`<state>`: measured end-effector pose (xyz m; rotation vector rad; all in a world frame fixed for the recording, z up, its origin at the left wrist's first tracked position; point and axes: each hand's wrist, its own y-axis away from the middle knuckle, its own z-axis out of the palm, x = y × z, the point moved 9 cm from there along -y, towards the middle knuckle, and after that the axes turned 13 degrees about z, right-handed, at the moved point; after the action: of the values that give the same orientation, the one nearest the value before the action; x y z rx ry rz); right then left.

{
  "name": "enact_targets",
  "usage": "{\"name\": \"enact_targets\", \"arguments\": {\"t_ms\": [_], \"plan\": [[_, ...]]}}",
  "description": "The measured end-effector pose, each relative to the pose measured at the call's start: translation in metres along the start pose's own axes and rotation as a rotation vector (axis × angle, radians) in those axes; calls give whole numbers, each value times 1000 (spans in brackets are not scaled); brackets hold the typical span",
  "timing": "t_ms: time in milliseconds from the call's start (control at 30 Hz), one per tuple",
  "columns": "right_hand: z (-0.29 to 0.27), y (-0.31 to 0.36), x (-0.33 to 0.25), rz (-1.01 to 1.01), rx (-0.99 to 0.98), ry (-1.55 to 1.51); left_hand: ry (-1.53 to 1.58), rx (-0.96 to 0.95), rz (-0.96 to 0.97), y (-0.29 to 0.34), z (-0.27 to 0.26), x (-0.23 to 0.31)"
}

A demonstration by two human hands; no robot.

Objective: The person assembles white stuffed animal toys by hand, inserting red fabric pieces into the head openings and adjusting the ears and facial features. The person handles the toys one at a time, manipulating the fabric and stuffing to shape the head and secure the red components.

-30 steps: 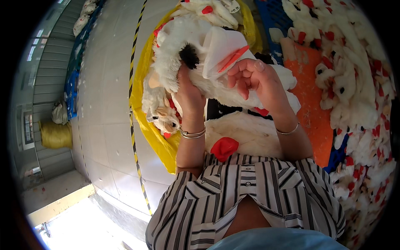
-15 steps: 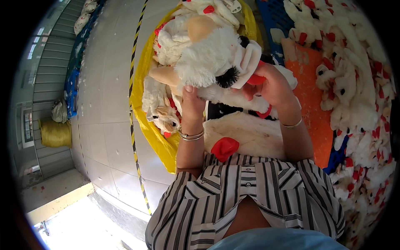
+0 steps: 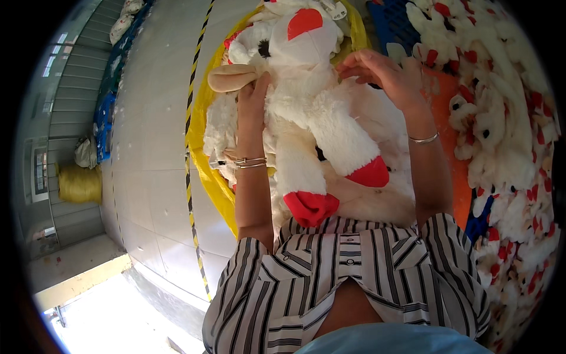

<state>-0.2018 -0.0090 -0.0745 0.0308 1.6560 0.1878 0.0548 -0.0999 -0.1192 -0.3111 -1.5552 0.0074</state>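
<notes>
Plush toy (image 3: 318, 106), white, long-furred: laid on its back or side (which cannot be told) over other white plush toys (image 3: 221, 127) in a yellow plastic bag (image 3: 218, 197), in front of the wearer. Head pointed away; two legs stretched toward the wearer, each ended with a red foot. A pale muzzle is marked with a red patch; a black tuft is set beside it; a beige ear (image 3: 233, 78) is spread to the left.

Left hand (image 3: 252, 103): placed at the base of the ear, thumb laid on the fur, the toy gripped there; the other fingers are mostly hidden. Two thin bracelets (image 3: 250, 163) are worn at the wrist.

Right hand (image 3: 383, 74): held half open, fingers loosely bent, nothing grasped; fingertips are brought beside the muzzle, contact cannot be told. One bracelet (image 3: 424, 140) is worn.

Surroundings: an orange sheet (image 3: 446, 118) and a blue slotted pallet (image 3: 396, 26) are seen to the right, beside a heap of white and red plush pieces (image 3: 501, 135). The grey floor (image 3: 147, 135) is marked with black-and-yellow tape (image 3: 189, 135). A striped shirt (image 3: 354, 265) is worn.
</notes>
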Motion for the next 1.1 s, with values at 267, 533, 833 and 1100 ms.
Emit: {"name": "enact_targets", "arguments": {"t_ms": [267,533,833,1100], "plan": [[35,27,104,257,-87,-8,32,-171,-100,47,47,-78],[90,72,61,209,-58,681,-78,-153,-56,36,56,-82],[4,55,-20,-199,44,-458,3,-67,156,44,75,-10],[-7,44,-47,-344,-180,-566,0,-236,660,56,107,107]]}}
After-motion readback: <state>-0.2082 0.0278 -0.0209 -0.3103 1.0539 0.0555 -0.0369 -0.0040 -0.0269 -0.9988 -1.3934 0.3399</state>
